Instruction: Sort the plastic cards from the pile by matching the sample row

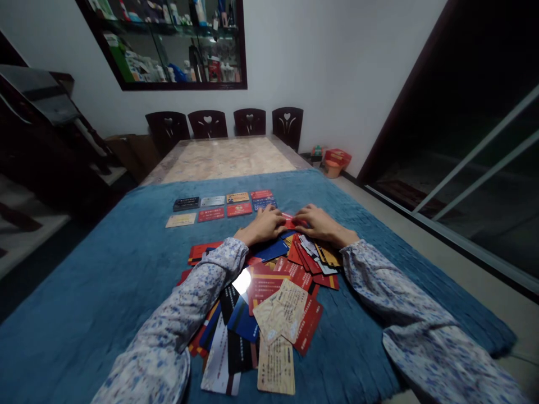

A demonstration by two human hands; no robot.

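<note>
A red card (288, 221) lies between my two hands at the far side of a loose heap of cards. My left hand (264, 225) has its curled fingers at the card's left edge, beside a dark blue card (272, 250). From the other side my right hand (319, 225) pinches the card's right edge, its wrist above gold cards (329, 255). Below, the heap holds red cards (309, 325), a cream card (275, 367), a white card (219, 359) and black cards (240, 348), overlapping at many angles. My left forearm hides part of the heap.
Neat card piles stand in two rows beyond my left hand: black (186, 203), silver (213, 201), orange (238, 197), cream (181, 220), red (211, 214) and blue (266, 203). A blue cloth (105, 269) covers the near table. Several dark chairs (208, 123) stand behind it.
</note>
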